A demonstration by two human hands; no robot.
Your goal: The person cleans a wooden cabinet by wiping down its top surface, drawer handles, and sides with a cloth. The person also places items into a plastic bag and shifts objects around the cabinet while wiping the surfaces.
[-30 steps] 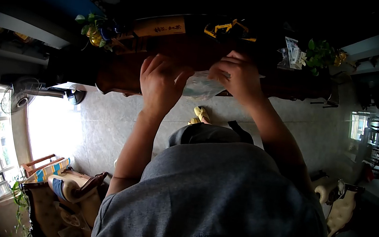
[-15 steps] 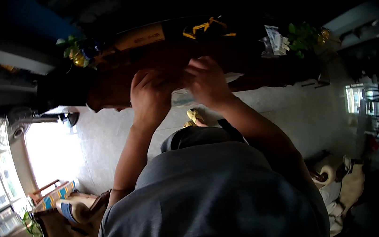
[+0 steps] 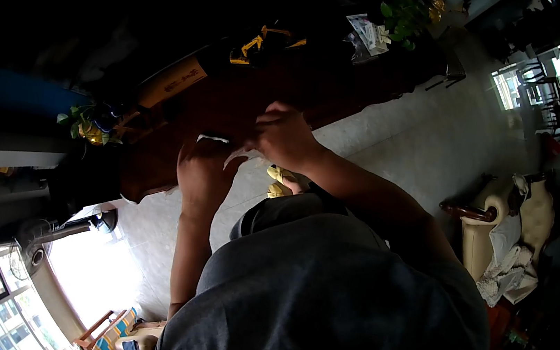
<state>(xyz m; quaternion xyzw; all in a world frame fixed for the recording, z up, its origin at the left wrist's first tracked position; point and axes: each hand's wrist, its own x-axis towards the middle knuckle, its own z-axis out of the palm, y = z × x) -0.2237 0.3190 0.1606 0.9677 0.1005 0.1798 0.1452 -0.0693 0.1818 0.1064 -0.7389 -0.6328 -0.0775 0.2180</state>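
A thin, whitish, translucent plastic piece [image 3: 238, 157] shows between my two hands, close to the front edge of the dark wooden table [image 3: 223, 98]. My left hand [image 3: 205, 171] is closed round part of it, and a white edge shows above the fingers. My right hand [image 3: 283, 135] has its fingers curled at the other end of the piece, just right of the left hand. The fingertips of both hands are dim. Further back on the table stands a yellow toy excavator [image 3: 254, 47], with a brown box [image 3: 172, 83] to its left.
Papers and a plastic wrapper [image 3: 368, 37] lie by a potted plant [image 3: 402, 21] at the table's right end. Another plant [image 3: 83, 124] is at the left. A fan [image 3: 36, 256] stands lower left, a cream armchair [image 3: 483, 231] to the right. Yellow slippers [image 3: 280, 182] are on the floor.
The whole view has rotated, so the table now slants up to the right. My hands have come closer together, and the plastic between them shows as a smaller, bunched piece.
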